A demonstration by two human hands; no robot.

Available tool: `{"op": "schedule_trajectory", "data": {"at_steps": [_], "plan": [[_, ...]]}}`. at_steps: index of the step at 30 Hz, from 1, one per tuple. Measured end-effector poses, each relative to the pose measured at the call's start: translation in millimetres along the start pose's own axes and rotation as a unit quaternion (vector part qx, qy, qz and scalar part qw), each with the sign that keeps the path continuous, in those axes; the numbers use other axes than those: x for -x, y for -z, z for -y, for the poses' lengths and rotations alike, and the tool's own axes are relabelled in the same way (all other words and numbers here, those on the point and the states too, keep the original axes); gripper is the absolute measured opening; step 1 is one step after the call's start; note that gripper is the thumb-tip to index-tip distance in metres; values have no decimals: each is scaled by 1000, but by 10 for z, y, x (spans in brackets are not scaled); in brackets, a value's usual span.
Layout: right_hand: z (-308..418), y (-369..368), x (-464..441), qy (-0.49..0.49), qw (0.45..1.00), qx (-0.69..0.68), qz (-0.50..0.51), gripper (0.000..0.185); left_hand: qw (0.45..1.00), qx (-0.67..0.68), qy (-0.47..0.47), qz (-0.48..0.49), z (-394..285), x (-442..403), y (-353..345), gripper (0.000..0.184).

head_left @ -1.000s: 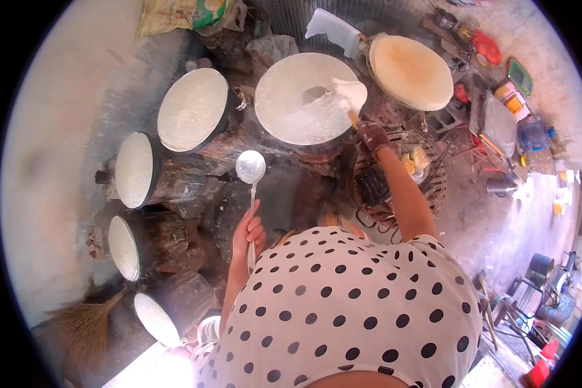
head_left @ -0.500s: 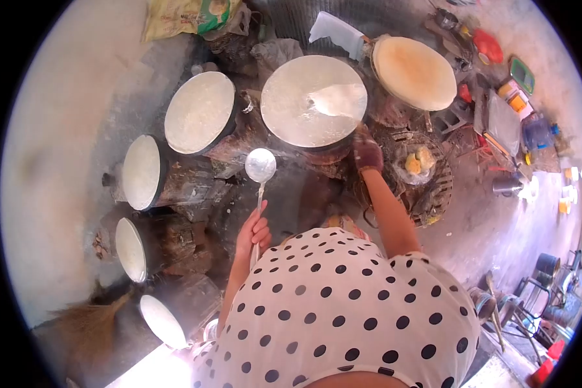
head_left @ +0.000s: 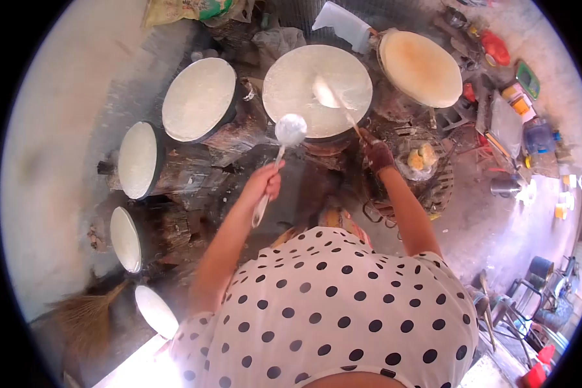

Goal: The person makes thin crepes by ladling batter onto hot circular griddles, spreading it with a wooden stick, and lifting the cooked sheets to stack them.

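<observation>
We seem to be at the step of spreading batter (head_left: pixel 288 87) over the middle pan (head_left: pixel 326 138). Our gloved right hand (head_left: pixel 378 154) is closed around the handle of the paddle (head_left: pixel 326 96), whose blade seems to lie on the batter, inside the pan's rim. Our left hand (head_left: pixel 264 182) has its fingers wrapped around the ladle (head_left: pixel 291 129); its head is at the pan's near left edge, and whether they touch, we cannot tell. The batter covers nearly all the pan, so we judge the next move calls for a light, level sweep of the paddle. The sack (head_left: pixel 181 10) beyond the pan to the left and the box (head_left: pixel 516 102) far to its right show no writing that we can read.
</observation>
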State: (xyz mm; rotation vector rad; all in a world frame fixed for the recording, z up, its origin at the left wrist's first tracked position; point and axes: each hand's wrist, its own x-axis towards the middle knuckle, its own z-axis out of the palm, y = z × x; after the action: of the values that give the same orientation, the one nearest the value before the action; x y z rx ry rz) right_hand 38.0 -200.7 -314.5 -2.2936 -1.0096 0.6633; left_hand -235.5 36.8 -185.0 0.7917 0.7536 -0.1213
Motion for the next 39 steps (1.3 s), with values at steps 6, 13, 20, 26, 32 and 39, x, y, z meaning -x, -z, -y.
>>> {"op": "schedule_trajectory", "data": {"at_steps": [6,13,20,26,32,39], "plan": [[338,61,694,-58,982,128,-128,40,987,-96,-101,-73,-242,-852,-241,15],[363,-1433,37,29,972,-106,-206,30,978,-62,-112,-164,-66,-1123,-687,16],[480,-395,67,-46,850,-487,-197,29,956,256,-116,78,-254,97,-424,31],[235,-746,-149,38,981,146,-125,25,967,244,-62,31,-250,441,-4,34],[500,-1255,796,28,948,221,-226,39,968,223,-111,25,370,1981,784,38],[594,-1344,-517,181,903,308,-238,39,845,510,-145,72,1442,3009,1942,30]]}}
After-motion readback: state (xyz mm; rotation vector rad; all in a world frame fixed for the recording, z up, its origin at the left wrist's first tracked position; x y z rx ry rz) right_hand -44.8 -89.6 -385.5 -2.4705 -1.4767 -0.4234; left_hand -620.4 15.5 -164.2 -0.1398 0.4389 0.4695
